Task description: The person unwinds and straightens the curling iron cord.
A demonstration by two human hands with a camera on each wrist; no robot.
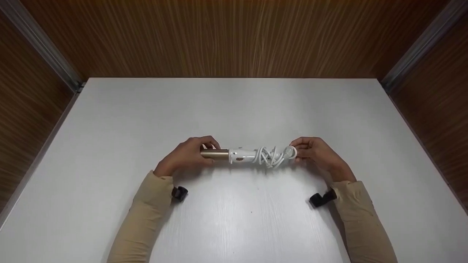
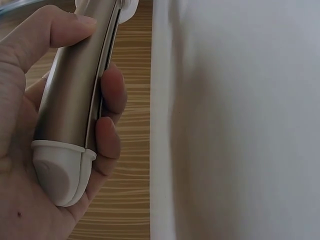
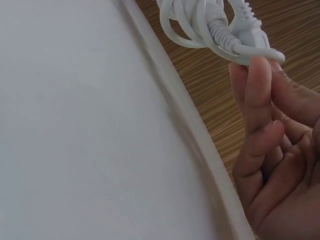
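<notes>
**Curling iron held at both ends above the table**

A curling iron (image 1: pixel 245 155) lies crosswise between the two hands, near the middle of the white table (image 1: pixel 234 109). The left hand (image 1: pixel 188 153) wraps its fingers (image 2: pixel 112 90) and thumb around the gold-toned barrel (image 2: pixel 70 95), whose white end cap (image 2: pixel 57 172) sits against the palm. The white handle points right, with its white cord (image 1: pixel 270 156) wound in loose loops around it. The right hand (image 1: pixel 316 151) pinches the cord's end loop at the handle's tip between fingertips (image 3: pixel 257 85) and thumb. Both forearms wear beige sleeves (image 1: pixel 146 215), each with a black wrist camera mount (image 1: pixel 179 193). Wood-grain panels (image 1: pixel 234 36) wall in the table on the far, left and right sides.
</notes>
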